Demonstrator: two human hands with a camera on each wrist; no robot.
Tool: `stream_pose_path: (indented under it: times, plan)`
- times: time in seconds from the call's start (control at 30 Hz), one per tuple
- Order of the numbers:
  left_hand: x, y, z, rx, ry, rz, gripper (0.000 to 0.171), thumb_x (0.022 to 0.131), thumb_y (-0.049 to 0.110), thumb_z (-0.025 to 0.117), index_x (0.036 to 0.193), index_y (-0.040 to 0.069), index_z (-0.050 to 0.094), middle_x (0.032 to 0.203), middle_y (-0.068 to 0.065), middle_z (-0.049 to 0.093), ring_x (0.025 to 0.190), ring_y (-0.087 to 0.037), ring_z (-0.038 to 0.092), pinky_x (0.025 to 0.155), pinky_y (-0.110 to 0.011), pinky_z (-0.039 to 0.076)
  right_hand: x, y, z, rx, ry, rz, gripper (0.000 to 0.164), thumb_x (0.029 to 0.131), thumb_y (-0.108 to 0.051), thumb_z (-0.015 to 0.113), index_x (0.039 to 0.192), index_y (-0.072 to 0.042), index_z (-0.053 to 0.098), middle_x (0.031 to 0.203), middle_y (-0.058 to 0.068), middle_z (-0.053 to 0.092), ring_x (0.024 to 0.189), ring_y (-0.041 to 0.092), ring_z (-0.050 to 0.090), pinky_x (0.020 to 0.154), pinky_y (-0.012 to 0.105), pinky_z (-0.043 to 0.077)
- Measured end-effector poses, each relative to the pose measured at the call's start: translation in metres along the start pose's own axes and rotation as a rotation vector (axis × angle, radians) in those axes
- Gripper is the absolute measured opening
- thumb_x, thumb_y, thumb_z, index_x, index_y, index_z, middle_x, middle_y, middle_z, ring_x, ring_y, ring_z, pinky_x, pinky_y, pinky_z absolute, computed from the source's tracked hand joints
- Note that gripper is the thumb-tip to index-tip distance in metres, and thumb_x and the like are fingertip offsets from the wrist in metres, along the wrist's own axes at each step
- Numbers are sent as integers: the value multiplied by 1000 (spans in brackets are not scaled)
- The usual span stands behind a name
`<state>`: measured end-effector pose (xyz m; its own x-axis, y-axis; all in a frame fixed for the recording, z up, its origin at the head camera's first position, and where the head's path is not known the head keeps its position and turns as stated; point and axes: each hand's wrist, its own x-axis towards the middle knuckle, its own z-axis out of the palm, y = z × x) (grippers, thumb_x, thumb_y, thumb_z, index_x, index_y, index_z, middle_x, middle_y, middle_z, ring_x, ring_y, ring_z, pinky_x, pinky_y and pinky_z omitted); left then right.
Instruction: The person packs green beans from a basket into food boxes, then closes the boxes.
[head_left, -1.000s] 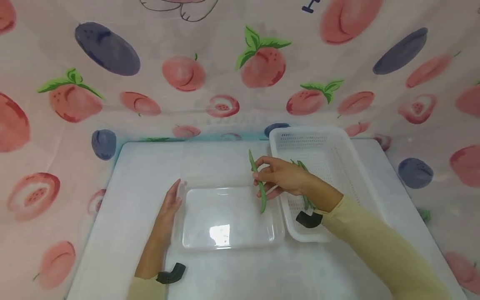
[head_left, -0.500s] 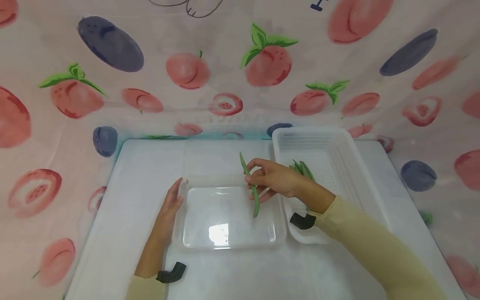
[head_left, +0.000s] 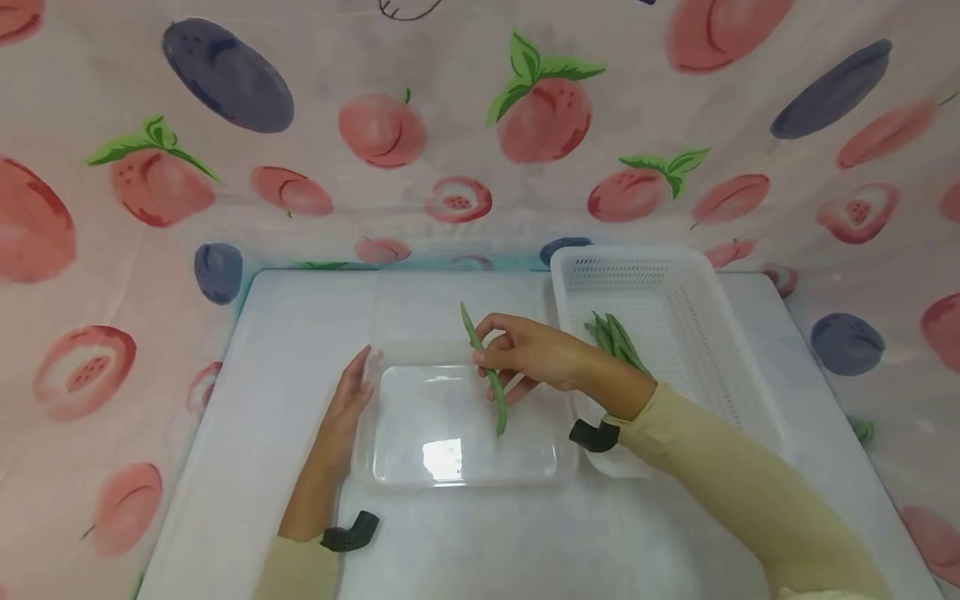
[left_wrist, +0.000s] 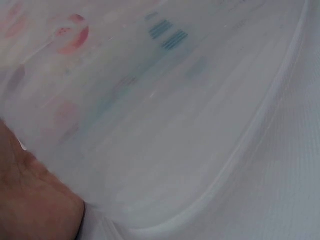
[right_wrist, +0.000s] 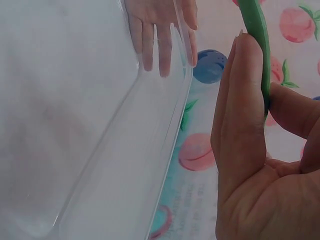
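A single green bean (head_left: pixel 492 379) is pinched between the thumb and fingers of my right hand (head_left: pixel 528 354), above the right half of a clear plastic container (head_left: pixel 465 482). The right wrist view shows the bean (right_wrist: pixel 265 55) standing against the fingers, its top end cut off by the frame. My left hand (head_left: pixel 347 408) lies along the container's left side. Through the clear wall, the right wrist view shows straight left fingers (right_wrist: pixel 165 50). In the left wrist view, only part of the left palm (left_wrist: pixel 35 195) appears beside the container wall (left_wrist: pixel 165 150).
A white perforated basket (head_left: pixel 738 367) stands right of the container, close against it. Several green beans (head_left: pixel 617 340) lie in it, partly hidden behind the right forearm. Fruit-printed cloth (head_left: pixel 300 150) hangs behind the white table (head_left: pixel 247 400).
My right hand has carried the bean leftward, farther over the clear container. More of the beans in the basket now show. The left hand stays at the container's side.
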<state>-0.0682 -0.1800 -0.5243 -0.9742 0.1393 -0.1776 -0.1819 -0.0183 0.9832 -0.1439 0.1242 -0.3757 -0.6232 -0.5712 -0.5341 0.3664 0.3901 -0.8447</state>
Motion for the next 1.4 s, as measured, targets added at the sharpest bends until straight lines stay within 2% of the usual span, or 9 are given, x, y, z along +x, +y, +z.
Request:
stream_pose_path:
  times: [0.2,0.53,0.8,1.1,1.23,1.4]
  plan:
    - [2,0,0,-3,9,9,55,111,31,39,163,35,20,171,16,15,160,-24,11,121,-70,18,6,-4,5,-29,-3,-4,30,102,-21,64,127,-13,49,100,9,68,87,30,77,70,44,64]
    - [4,-2,1,1,0,-4,56,110,37,40,162,36,21,170,18,18,159,-25,14,120,-70,21,9,-9,12,-44,-15,-8,28,103,-20,62,127,-13,49,99,9,69,83,24,76,66,40,64]
    - [3,-2,1,5,-7,-16,57,108,45,41,161,42,20,170,17,18,156,-31,26,110,-64,41,19,-12,18,-62,-30,16,29,102,-22,64,127,-16,50,103,10,70,85,26,76,67,40,64]
    - [-1,-3,2,-21,-15,-22,58,109,45,41,162,40,19,169,18,20,152,-31,33,104,-59,50,28,-14,24,-90,-58,23,29,102,-23,65,125,-16,51,101,10,70,93,34,75,67,40,64]
    - [-1,-2,2,-11,-14,-21,59,108,47,41,162,41,19,169,18,21,152,-32,35,103,-58,51,31,-17,28,-95,-68,15,30,101,-23,65,125,-15,50,98,9,69,89,30,75,66,39,64]
    - [-1,-1,1,-8,-4,-30,57,109,43,40,162,40,19,168,17,23,150,-32,38,99,-55,55,35,-20,32,-96,-80,13,31,101,-24,66,125,-15,49,97,8,69,83,24,74,66,40,64]
